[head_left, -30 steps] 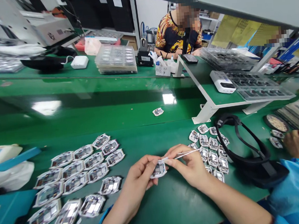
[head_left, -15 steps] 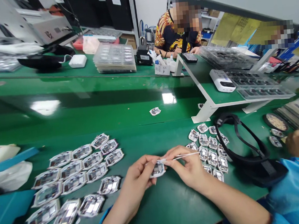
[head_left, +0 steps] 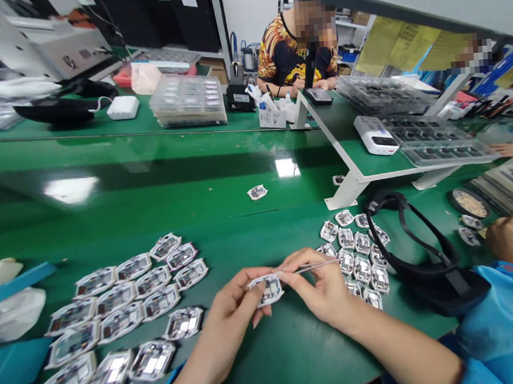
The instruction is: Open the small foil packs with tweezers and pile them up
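The small white-rimmed part [head_left: 272,289] is up above the green worktop [head_left: 270,362], in the left hand [head_left: 230,307]. That grip pinches it, thumb on top and fingers underneath. Its long side seems to run left to right, but the thumb hides some. The right hand [head_left: 324,290] comes in from the right, its fingertips at the part's top right corner; whether they touch is too small to tell. Its grip is pinched narrow on a thin pale tool [head_left: 309,267], which points back to the right. Both arms reach forward and inward.
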Action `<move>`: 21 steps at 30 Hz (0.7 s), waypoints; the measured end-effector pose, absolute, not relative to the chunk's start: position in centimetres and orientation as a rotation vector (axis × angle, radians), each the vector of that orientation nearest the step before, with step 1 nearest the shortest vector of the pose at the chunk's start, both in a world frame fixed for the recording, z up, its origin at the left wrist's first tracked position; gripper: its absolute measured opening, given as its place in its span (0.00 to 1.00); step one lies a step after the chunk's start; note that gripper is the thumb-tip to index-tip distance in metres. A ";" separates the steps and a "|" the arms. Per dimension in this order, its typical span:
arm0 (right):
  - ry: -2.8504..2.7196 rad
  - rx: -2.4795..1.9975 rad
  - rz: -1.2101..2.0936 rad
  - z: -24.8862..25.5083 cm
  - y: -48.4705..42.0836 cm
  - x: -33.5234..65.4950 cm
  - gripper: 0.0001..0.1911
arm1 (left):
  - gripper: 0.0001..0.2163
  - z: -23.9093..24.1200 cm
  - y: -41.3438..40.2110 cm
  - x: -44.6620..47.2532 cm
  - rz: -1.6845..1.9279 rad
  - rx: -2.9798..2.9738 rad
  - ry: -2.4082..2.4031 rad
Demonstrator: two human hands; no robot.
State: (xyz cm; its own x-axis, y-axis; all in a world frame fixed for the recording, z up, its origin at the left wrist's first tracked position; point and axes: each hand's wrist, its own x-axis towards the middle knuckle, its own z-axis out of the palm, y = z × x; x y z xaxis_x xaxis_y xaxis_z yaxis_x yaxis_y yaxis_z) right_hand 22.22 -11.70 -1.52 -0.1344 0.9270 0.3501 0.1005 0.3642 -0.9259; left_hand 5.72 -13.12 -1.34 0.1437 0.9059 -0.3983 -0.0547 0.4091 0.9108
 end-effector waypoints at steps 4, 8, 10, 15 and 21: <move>-1.636 -0.885 0.861 -1.2 -11.8 22.3 0.03 | 0.14 -1.6 -13.0 5.7 0.880 0.870 1.223; -1.579 -0.878 0.900 -1.1 -11.7 22.2 0.02 | 0.11 -1.2 -12.9 5.8 0.910 0.806 1.206; -1.534 -0.886 0.944 -1.1 -11.6 22.1 0.03 | 0.11 -1.0 -12.9 5.8 0.925 0.800 1.199; -1.516 -0.862 0.924 -1.3 -11.3 22.2 0.02 | 0.13 -0.4 -12.9 5.6 0.884 0.873 1.167; -1.549 -0.971 0.836 -1.6 -11.2 22.3 0.02 | 0.19 -1.1 -12.1 5.4 0.840 1.021 1.147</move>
